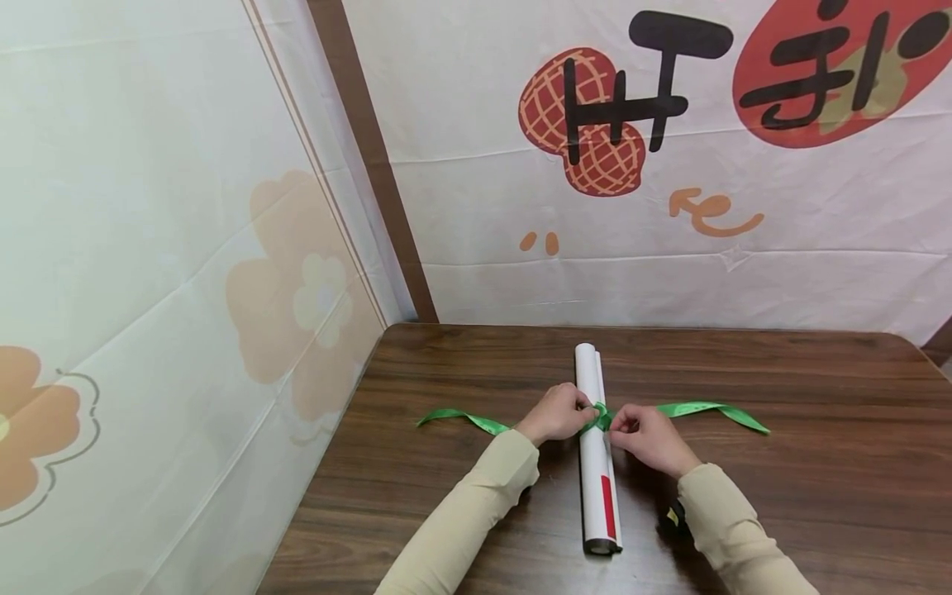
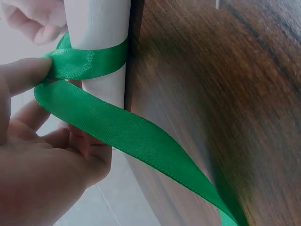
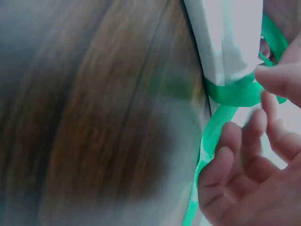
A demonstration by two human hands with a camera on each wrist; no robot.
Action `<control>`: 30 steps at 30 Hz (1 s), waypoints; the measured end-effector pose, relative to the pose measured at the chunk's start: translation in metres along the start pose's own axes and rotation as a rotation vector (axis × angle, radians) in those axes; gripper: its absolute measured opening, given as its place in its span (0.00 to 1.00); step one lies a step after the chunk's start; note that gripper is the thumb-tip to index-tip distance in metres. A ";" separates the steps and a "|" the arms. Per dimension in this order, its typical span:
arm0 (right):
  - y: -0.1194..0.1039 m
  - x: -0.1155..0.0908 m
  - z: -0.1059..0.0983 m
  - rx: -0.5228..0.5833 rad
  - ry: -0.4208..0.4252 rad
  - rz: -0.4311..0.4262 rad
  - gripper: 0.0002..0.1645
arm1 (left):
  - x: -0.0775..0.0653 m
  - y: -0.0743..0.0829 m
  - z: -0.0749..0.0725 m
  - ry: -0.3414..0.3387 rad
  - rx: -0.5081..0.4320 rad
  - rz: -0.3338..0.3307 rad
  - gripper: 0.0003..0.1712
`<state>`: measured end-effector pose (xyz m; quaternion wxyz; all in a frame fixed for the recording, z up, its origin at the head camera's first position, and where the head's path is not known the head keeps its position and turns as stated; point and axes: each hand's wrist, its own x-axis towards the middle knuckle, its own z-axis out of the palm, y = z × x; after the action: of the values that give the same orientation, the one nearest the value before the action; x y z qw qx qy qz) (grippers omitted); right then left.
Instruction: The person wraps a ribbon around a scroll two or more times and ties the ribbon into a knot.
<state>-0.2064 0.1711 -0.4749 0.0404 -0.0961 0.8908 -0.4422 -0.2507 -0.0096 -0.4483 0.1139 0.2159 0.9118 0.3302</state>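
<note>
A white paper roll (image 1: pixel 592 463) with a red patch and a dark near end lies lengthwise on the wooden table. Round its middle passes a green ribbon (image 1: pixel 601 417), its two tails spreading left and right. From the left side, my left hand (image 1: pixel 559 413) pinches the ribbon between thumb and forefinger; the left wrist view shows a fold of ribbon (image 2: pixel 89 101) coming out of that pinch. On the other side, my right hand (image 1: pixel 650 438) pinches the ribbon close to the roll with thumb and forefinger, its other fingers (image 3: pixel 221 165) loosely bent.
Beside the right sleeve (image 1: pixel 725 512) sits a small black object with a yellow mark (image 1: pixel 673 516), partly hidden. A printed white cloth (image 1: pixel 476 215) hangs behind the brown table (image 1: pixel 818 463), and another cloth (image 1: pixel 164 248) hangs along its left side.
</note>
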 end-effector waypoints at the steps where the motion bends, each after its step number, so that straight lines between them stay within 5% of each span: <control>1: 0.000 -0.001 0.001 -0.010 -0.001 -0.011 0.03 | 0.000 0.000 0.000 0.002 0.003 0.002 0.12; 16: -0.007 0.000 0.010 -0.058 0.055 -0.013 0.04 | -0.003 -0.001 0.000 -0.044 -0.028 -0.025 0.14; 30: -0.006 -0.003 0.005 -0.043 0.008 0.004 0.02 | -0.006 -0.007 -0.009 -0.080 -0.085 -0.034 0.12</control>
<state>-0.2019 0.1638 -0.4730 0.0356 -0.0933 0.9004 -0.4234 -0.2511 -0.0218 -0.4460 0.1652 0.2084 0.8952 0.3577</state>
